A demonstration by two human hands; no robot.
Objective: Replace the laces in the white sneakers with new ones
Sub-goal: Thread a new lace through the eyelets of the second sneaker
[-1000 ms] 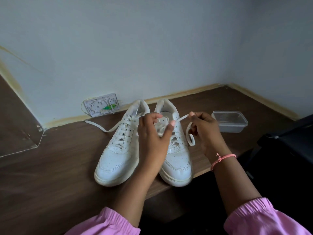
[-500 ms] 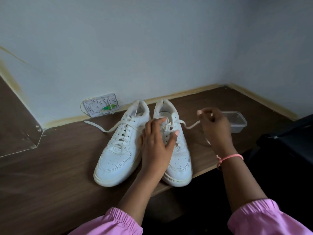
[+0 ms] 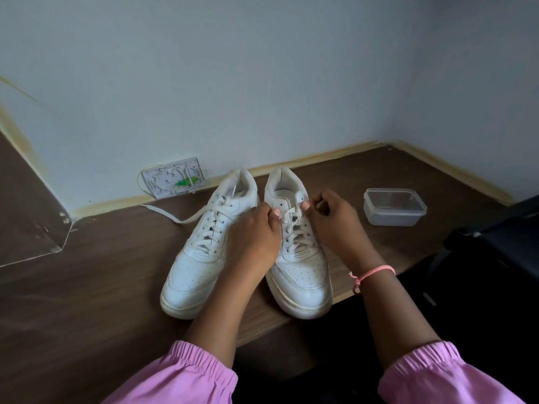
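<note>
Two white sneakers side by side on the counter [image 3: 87,287], toes toward the near edge, heels toward the wall. Left sneaker [image 3: 204,258]: laced, one lace end [image 3: 172,215] trailing flat to its left. Right sneaker [image 3: 300,272]: laced through the lower eyelets, top ones open, toe just over the edge.

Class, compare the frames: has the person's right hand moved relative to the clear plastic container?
Yes. The right hand has come back left, away from the clear plastic container, to the right sneaker.

No legible txt or labels anywhere.
</note>
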